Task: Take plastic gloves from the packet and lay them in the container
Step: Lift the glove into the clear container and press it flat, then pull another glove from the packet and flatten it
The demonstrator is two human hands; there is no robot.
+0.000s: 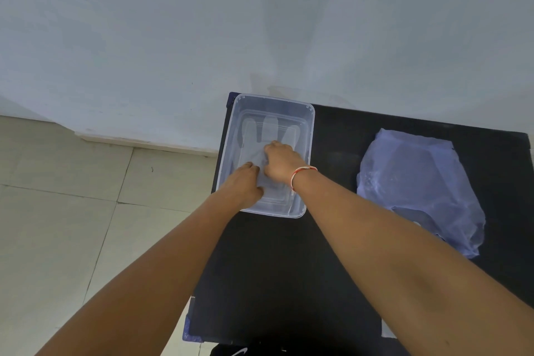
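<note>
A clear rectangular plastic container (309,136) stands at the far left of the black table. Inside it a thin see-through plastic glove (267,130) lies flat, its fingers pointing toward the wall. My left hand (245,185) rests in the container's near left part, fingers curled onto the glove's cuff. My right hand (280,161), with a red and white thread at the wrist, presses down on the glove's palm area with bent fingers. The glove packet (419,182), a crumpled translucent bluish bag, lies on the table to the right, apart from both hands.
The black table (289,283) sits against a pale wall (260,23); its left edge drops to a beige tiled floor (72,225). A dark item with a white mark (239,351) shows at the bottom edge.
</note>
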